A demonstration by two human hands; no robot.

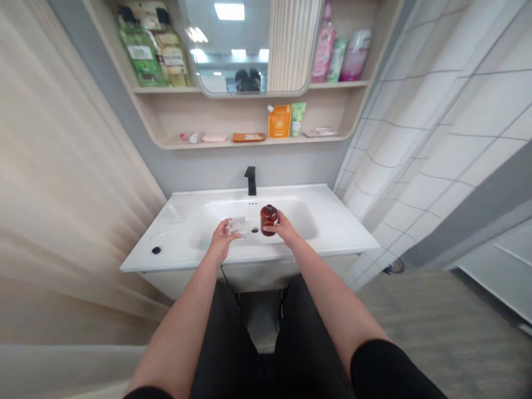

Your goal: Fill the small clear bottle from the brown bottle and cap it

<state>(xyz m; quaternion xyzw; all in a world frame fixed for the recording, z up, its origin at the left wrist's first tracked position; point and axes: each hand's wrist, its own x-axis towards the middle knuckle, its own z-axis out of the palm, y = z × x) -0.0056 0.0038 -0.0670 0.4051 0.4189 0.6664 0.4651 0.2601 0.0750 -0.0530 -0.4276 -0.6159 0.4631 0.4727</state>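
You've got both hands out over the white basin (253, 213) at centre frame, working close together. Your left hand (222, 239) is closed around the edge of a clear square block (236, 225), glass or plastic, I can't tell which from here, with the fingers pinching it from the near side. Your right hand (283, 227) is holding an amber bottle (269, 220) upright, fingers against its lower side, a narrow grip that keeps it standing straight. Both items sit just apart, up above the drain hole (255, 230), so anything slipping lands in the bowl. The black faucet (250, 181) stands right behind them, and the wooden shelves (249, 143) with toiletries run across the top of the frame, well out of your way.
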